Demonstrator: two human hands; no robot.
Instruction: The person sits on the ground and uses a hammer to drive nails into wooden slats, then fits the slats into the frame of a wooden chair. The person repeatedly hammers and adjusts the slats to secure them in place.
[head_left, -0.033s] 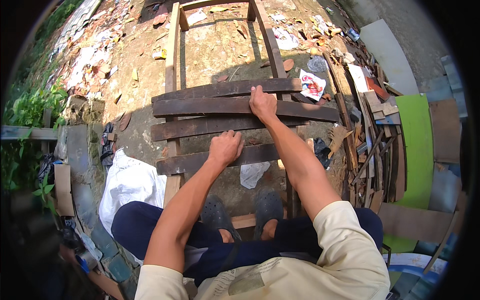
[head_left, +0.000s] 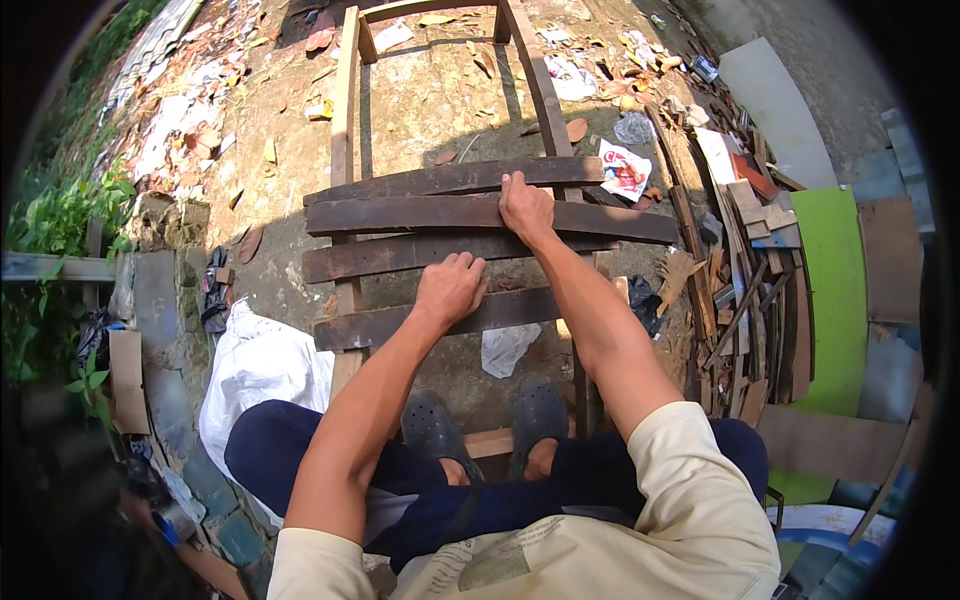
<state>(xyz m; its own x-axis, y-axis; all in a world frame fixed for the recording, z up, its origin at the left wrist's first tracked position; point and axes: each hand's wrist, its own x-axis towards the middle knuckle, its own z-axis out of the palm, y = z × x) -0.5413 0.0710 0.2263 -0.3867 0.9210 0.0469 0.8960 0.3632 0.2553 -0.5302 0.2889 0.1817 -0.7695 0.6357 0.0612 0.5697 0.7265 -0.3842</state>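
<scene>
A light wooden frame (head_left: pixel 345 110) lies on the dirt in front of me, with several dark weathered planks laid across its two long rails. My left hand (head_left: pixel 450 288) rests on the near edge of the third plank (head_left: pixel 380 255), fingers curled over it, just above the nearest plank (head_left: pixel 380 325). My right hand (head_left: pixel 525 208) presses on the second plank (head_left: pixel 400 214), its fingertips hooked over the far edge beside the farthest plank (head_left: pixel 420 180). I am crouched with both arms stretched forward.
My feet in dark clogs (head_left: pixel 535 410) stand on a crosspiece at the frame's near end. A white sack (head_left: pixel 260 370) lies to the left. Scrap wood (head_left: pixel 730 300) and a green board (head_left: pixel 835 290) are piled at the right. Litter covers the far ground, and plants (head_left: pixel 60 210) grow at the left.
</scene>
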